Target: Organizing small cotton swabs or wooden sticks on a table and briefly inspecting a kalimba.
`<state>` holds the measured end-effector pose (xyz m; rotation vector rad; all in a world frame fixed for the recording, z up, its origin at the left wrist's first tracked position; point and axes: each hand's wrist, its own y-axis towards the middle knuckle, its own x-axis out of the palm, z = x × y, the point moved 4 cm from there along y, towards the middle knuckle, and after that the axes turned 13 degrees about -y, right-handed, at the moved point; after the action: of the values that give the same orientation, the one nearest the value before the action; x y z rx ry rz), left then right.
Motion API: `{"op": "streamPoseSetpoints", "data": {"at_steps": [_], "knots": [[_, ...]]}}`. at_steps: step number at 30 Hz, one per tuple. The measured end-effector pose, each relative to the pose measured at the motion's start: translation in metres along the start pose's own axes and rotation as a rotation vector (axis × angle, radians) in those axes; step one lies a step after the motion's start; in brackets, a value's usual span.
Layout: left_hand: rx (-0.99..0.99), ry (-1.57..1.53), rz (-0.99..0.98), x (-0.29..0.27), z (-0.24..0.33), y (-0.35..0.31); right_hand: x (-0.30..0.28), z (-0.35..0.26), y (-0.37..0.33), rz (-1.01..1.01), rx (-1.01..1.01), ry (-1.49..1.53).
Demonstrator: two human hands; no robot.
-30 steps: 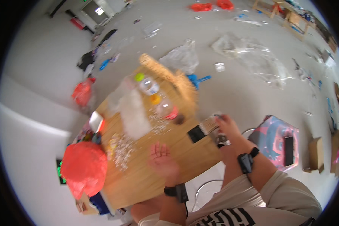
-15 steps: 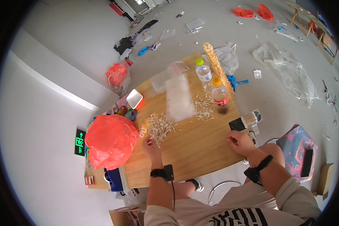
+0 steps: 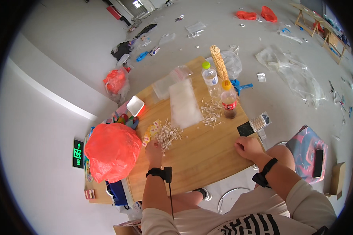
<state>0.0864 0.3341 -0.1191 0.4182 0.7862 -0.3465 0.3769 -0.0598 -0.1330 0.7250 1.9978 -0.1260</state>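
Observation:
A loose pile of white cotton swabs (image 3: 169, 135) lies on the left part of the wooden table. At its left edge, beside some small yellow packets (image 3: 150, 133), my left hand (image 3: 153, 152) has its fingers drawn together. What they pinch, if anything, is hidden. My right hand (image 3: 249, 147) rests at the table's right edge, its fingers curled in a loose fist with nothing seen in it. Just beyond it lies a flat pack of swabs (image 3: 258, 123) with a black end. More scattered swabs (image 3: 211, 112) lie near the bottles.
A bulging red plastic bag (image 3: 113, 150) stands left of my left hand, with a white-and-red tray (image 3: 135, 105) behind it. A clear plastic sheet (image 3: 184, 103) lies mid-table. Two bottles, one green-capped (image 3: 210, 80), one yellow-capped (image 3: 228, 102), stand at the far right beside a woven straw roll (image 3: 219, 62).
My left hand has moved slightly away from me at the pile's left edge, its fingers lower. My right hand stays at the table edge. The whole view has shifted a little.

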Motion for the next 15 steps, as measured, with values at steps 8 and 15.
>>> {"op": "streamPoseSetpoints", "data": {"at_steps": [8, 15], "knots": [[0.098, -0.149, -0.004, -0.014, -0.008, 0.017, 0.003, -0.004, 0.001, 0.025, -0.054, -0.100], [-0.350, -0.758, -0.175, -0.012, -0.011, 0.020, 0.003, -0.008, 0.000, -0.008, 0.005, -0.116]]}}
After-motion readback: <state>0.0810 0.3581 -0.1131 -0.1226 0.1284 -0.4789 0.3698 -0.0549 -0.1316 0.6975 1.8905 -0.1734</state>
